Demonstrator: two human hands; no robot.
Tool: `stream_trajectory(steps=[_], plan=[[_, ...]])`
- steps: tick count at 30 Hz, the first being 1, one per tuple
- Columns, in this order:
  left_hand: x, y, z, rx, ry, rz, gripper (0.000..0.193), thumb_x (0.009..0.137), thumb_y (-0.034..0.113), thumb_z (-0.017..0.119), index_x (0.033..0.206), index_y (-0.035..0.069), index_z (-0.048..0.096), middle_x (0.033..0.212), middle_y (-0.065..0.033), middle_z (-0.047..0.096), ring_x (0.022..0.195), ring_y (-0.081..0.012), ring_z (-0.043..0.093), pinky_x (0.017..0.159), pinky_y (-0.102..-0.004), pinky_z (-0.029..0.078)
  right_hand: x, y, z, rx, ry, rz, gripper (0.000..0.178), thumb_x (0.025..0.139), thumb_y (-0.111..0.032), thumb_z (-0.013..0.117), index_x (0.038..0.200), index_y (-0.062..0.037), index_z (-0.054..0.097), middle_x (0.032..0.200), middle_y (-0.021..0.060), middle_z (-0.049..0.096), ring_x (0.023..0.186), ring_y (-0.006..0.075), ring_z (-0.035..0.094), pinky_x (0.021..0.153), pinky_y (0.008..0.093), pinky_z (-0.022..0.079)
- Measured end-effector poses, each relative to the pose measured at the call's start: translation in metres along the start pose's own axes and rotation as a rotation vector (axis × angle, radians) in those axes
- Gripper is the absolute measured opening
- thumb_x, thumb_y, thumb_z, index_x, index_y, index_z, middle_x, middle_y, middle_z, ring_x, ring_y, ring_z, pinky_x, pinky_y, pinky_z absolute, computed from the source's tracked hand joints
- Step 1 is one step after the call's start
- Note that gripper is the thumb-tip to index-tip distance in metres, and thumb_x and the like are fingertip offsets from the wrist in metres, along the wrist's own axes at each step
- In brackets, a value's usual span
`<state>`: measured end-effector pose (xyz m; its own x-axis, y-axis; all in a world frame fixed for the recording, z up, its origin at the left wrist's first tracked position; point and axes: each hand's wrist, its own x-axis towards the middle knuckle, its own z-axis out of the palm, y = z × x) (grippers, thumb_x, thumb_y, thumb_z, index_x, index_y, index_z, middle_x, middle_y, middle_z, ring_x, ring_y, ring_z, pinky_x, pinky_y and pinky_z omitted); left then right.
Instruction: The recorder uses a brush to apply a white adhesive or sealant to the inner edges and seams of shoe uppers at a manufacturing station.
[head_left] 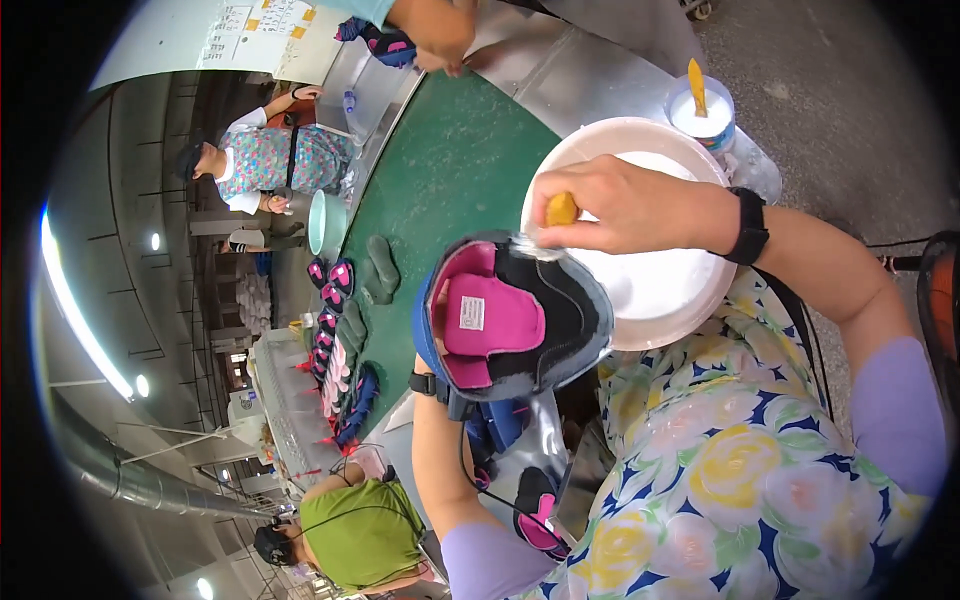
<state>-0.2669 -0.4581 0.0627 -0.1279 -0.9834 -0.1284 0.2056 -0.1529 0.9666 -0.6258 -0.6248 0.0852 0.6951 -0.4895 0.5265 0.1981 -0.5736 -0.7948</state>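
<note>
My right hand (620, 208) is closed round the yellow handle (562, 208) of a brush, whose pale wet bristles (537, 247) touch the upper edge of a shoe upper (573, 330). The upper is black and dark grey with a blue outer side, a bright pink lining and a small white label inside. My left forearm (440, 460) runs up behind it, and the upper hides that hand and its fingers as it holds the piece up. Beneath my right hand stands a pale pink basin (668, 338) of white liquid (650, 285), partly overlapped by the upper.
A smaller tub (718, 140) of white liquid with a yellow-handled brush (696, 85) stands beyond the basin. Grey shoe pieces (380, 268) and several pink-and-navy uppers (335, 285) lie along the green belt (450, 150). Co-workers' arms (435, 30) and a mint basin (327, 222) are across it.
</note>
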Motion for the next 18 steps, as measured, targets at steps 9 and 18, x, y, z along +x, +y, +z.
stream_trajectory(steps=[9, 18], plan=[[0.006, -0.014, -0.037, 0.417, 0.154, 0.099, 0.041, 0.1, 0.024, 0.053, 0.137, 0.007, 0.051, 0.133, -0.0129, 0.059, 0.118, -0.029, 0.059, 0.095, -0.0429, 0.053, -0.029, -0.022, 0.005, 0.129, 0.153, -0.067, 0.015, 0.087, -0.01, 0.074, 0.096, -0.0045, 0.064, 0.092, 0.0082, 0.069, 0.085, 0.021, 0.069, 0.076, 0.0309, 0.052], [-0.025, -0.041, -0.066, 0.855, 0.486, 0.32, 0.035, 0.1, 0.021, 0.052, 0.132, 0.008, 0.055, 0.128, -0.0133, 0.061, 0.113, -0.0292, 0.062, 0.09, -0.0427, 0.055, -0.022, -0.011, 0.011, 0.057, 0.265, 0.043, 0.015, 0.084, -0.009, 0.076, 0.093, -0.0027, 0.064, 0.083, 0.0095, 0.068, 0.076, 0.0194, 0.067, 0.069, 0.03, 0.051]])
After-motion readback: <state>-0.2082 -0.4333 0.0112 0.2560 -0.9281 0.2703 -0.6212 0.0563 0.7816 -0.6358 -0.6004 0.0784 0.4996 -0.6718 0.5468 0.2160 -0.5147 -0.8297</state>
